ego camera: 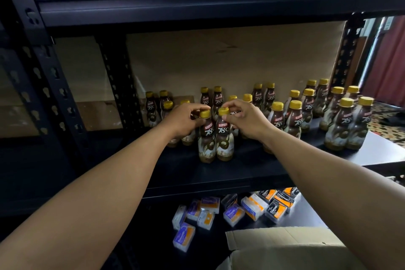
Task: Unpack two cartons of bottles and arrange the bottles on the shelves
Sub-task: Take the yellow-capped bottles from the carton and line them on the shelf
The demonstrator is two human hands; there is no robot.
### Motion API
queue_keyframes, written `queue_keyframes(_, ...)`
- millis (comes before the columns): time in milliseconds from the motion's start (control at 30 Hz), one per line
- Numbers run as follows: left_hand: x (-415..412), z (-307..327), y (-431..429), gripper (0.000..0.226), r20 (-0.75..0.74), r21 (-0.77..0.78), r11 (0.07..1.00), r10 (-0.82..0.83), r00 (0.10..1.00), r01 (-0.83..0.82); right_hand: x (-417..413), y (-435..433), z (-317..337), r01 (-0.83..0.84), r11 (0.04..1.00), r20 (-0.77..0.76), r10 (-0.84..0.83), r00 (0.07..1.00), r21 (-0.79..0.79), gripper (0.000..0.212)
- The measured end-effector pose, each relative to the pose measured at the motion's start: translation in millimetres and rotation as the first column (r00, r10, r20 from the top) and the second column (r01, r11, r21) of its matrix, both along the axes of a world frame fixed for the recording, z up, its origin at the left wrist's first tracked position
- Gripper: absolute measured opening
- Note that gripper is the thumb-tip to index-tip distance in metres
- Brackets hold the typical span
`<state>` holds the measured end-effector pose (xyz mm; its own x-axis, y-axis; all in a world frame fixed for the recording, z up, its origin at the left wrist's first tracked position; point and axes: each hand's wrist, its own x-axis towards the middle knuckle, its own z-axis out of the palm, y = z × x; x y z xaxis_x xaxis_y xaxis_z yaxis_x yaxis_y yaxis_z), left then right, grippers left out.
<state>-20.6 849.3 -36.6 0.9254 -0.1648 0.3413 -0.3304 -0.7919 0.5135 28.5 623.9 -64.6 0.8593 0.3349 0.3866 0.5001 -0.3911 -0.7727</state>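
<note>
A tall black metal rack (65,85) fills the wall ahead, and its middle shelf (219,171) carries the coffee bottles. They stand upright in pairs running from the front edge toward the back, each with a brown label and a yellow cap. The biggest group (341,120) sits toward the shelf's right end, where the pairs reach closest to the front edge. More pairs stand along the back and toward the left. An open cardboard carton (285,250) sits low at the front right, flaps up, below the shelf. On the lower shelf (306,215) lie small boxed packs (232,210), purple ones to the left and orange ones to the right, scattered loosely.

Near the middle of the shelf, close to its front edge, two bottles (215,136) stand touching side by side. The left hand (184,120) curls its fingers around the neck of the left bottle, just under the cap. The right hand (245,119) pinches the cap of the right bottle between thumb and fingertips.
</note>
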Motion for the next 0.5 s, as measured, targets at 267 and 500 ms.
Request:
queue_keyframes(267,-2.3,-0.8,13.6,0.045,-0.018,-0.003,1.000,0.003,1.000,-0.003,0.7,14.7,-2.6,-0.011,1.000,-0.024,0.011,1.000,-0.019,0.028)
queue_keyframes(500,-3.2,-3.7,10.6,0.045,-0.041,-0.050,0.998,0.032,0.999,-0.034,-3.6,13.2,-2.1,-0.007,1.000,-0.027,0.006,1.000,-0.007,0.028)
